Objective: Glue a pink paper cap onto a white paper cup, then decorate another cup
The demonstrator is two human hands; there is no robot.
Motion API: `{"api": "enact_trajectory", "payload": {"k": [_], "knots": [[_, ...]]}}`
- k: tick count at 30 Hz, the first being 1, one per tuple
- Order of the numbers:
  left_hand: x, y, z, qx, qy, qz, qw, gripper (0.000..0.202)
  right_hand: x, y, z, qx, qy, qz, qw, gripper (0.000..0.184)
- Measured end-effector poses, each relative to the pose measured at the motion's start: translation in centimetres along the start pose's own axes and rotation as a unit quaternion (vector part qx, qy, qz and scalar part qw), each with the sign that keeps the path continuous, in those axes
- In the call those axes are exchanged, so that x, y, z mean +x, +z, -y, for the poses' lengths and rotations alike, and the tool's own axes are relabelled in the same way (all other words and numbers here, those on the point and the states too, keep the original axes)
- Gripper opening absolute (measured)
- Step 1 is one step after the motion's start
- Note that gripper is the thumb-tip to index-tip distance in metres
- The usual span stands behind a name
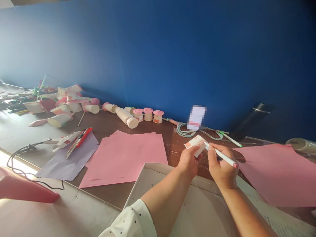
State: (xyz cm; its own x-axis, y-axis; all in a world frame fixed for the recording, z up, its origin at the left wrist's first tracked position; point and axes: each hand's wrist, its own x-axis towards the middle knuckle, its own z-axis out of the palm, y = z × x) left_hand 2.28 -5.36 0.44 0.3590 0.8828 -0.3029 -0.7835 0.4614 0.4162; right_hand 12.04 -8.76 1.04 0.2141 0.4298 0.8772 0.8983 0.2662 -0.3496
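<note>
My left hand is closed around a small white paper cup, tilted on its side, with orange-red window and door shapes drawn on it. In my right hand is a white marker with a pinkish-red end, held like a pen. Its tip meets the cup's side near a drawn window. Beyond my hands, by the blue wall, three finished-looking cups stand upright with pink paper tops. A stack of paper cups lies on its side left of them.
Pink paper sheets lie left of my hands, another pink sheet right. A red utility knife and a white glue gun rest on lilac paper. A pixelated phone-like object, cable and dark bottle are at the back.
</note>
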Motion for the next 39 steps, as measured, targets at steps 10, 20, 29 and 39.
{"api": "enact_trajectory", "payload": {"k": [10, 20, 29, 39], "knots": [[0.04, -0.04, 0.02, -0.005, -0.002, -0.002, 1.0, 0.026, 0.01, -0.05, -0.02, 0.001, -0.004, 0.001, 1.0, 0.022], [0.05, -0.06, 0.04, -0.001, 0.0, 0.003, 1.0, 0.027, 0.07, -0.11, 0.17, -0.003, -0.008, 0.002, 1.0, 0.022], [0.21, -0.21, 0.19, 0.0, 0.0, 0.006, 1.0, 0.028, 0.01, -0.05, 0.11, -0.007, -0.007, 0.004, 1.0, 0.023], [0.05, -0.02, 0.07, 0.002, 0.002, 0.001, 1.0, 0.025, -0.12, 0.03, 0.08, -0.011, -0.011, 0.004, 1.0, 0.022]]}}
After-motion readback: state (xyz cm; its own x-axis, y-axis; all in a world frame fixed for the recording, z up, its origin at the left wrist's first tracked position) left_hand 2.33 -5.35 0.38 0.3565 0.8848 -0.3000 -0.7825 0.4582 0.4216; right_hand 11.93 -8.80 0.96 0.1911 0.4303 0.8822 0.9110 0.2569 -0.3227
